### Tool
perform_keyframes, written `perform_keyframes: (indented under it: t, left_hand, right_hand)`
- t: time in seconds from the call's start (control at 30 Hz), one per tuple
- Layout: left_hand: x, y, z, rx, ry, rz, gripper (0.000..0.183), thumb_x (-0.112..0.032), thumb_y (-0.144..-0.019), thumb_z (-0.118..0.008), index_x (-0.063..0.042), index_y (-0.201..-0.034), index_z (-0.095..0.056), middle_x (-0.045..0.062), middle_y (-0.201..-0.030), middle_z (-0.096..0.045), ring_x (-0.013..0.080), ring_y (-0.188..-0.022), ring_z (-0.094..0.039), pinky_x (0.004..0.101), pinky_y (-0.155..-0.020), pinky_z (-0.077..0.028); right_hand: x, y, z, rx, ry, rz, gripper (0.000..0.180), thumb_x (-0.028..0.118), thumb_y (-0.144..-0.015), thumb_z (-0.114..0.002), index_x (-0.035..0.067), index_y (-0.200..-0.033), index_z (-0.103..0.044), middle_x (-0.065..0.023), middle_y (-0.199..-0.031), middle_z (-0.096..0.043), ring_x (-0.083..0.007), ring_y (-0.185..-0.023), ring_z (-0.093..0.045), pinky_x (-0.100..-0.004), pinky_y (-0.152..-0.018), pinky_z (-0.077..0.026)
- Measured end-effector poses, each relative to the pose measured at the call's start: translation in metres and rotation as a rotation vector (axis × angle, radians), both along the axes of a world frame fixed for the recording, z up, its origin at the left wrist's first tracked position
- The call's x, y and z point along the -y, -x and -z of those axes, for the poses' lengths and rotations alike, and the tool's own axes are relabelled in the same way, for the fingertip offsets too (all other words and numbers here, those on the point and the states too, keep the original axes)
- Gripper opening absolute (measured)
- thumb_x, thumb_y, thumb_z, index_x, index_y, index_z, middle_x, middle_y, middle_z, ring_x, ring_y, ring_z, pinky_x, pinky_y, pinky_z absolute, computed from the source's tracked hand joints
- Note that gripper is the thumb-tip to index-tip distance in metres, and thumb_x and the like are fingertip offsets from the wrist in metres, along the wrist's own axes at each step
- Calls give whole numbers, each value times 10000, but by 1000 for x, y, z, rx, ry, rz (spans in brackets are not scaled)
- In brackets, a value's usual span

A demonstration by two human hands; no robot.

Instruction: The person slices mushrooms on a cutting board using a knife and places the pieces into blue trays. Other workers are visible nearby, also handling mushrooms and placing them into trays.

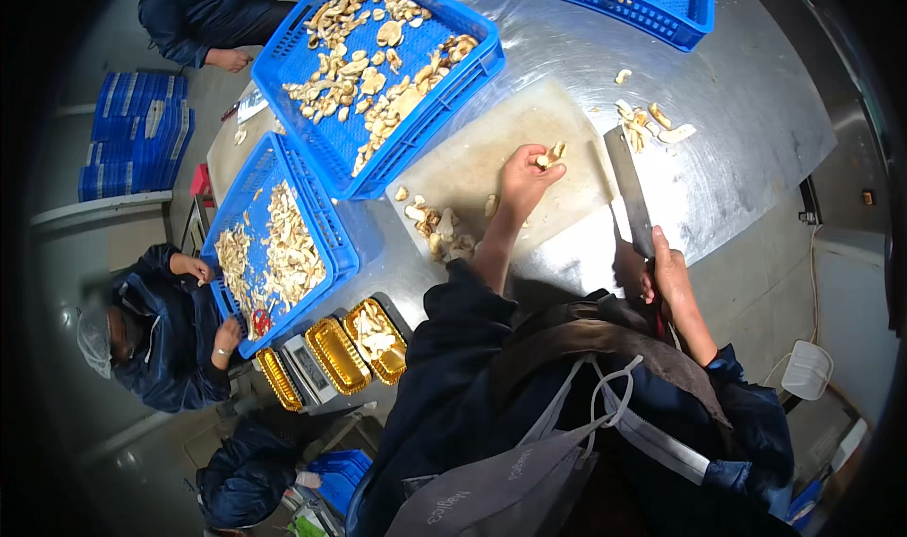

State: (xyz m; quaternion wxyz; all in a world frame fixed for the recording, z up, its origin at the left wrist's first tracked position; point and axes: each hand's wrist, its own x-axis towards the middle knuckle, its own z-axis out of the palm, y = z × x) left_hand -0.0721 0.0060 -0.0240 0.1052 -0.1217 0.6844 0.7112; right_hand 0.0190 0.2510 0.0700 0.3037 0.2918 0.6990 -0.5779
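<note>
Over the pale cutting board (496, 129) my left hand (528, 183) holds a mushroom piece (553, 156) between thumb and fingers. A broad-bladed knife (629, 183) is gripped by its handle in my right hand (669, 275), its blade lying along the board's right side, apart from the mushroom piece. Several whole-looking mushrooms (443, 232) lie at the board's near left corner, beside my left forearm. Beyond the knife tip, cut mushroom pieces (648, 126) rest on the steel table (751, 112).
A blue crate (453, 87) of mushroom pieces stands left of the board, with another blue crate (340, 253) of slices nearer. Gold trays (339, 356) and a scale (306, 370) sit at the near left. Co-workers in dark clothing (166, 331) are at the left. A third blue crate (638, 13) stands at the far edge.
</note>
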Motion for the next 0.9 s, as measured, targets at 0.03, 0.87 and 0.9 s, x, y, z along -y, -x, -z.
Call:
perform_keyframes:
  t: [0.03, 0.87, 0.9]
  left_hand:
    - [-9, 4, -4, 68, 103, -43, 467, -72, -784, -713, 46, -1177, -492, 104, -983, -617, 127, -807, -612, 212, -739, -500]
    - [67, -60, -15, -272, 1264, 29, 356, -219, -789, -693, 18, -1038, -600, 154, -802, -628, 198, -676, -609, 304, -620, -487]
    - [67, -64, -10, -138, 1231, 69, 355, -224, -786, -702, 11, -1034, -604, 105, -779, -626, 156, -673, -591, 286, -609, -479]
  right_hand:
    - [-3, 1, -1, -16, 1, 29, 730, 631, -886, -374, 48, -448, -402, -65, -389, -382, -152, -309, -393, -284, -321, -340]
    - [-11, -9, -2, 1, -32, -70, 712, 625, -889, -370, 49, -474, -421, -44, -390, -384, -137, -309, -393, -280, -309, -340]
    - [-5, -8, 0, 25, -6, -119, 708, 623, -890, -372, 46, -482, -425, -45, -397, -393, -136, -314, -399, -276, -318, -350]
